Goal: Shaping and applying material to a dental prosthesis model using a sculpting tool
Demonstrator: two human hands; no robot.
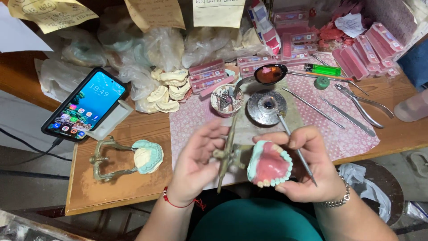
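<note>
The left hand point(196, 165) is blurred, so its grip on the brass frame point(227, 154) cannot be read, and its palm hides the frame's near end. The right hand point(307, 167) covers the back of the pink denture point(269, 165) and the middle of the thin metal tool point(296, 149). At twelve o'clock the paper notes point(218, 11) are cut by the top edge. At three o'clock a pale bottle point(412, 107) runs off the edge. The small bits in the round dish point(226, 100) are too small to tell.

Even, soft overhead light; slight motion blur, wide-angle bending at edges.
</note>
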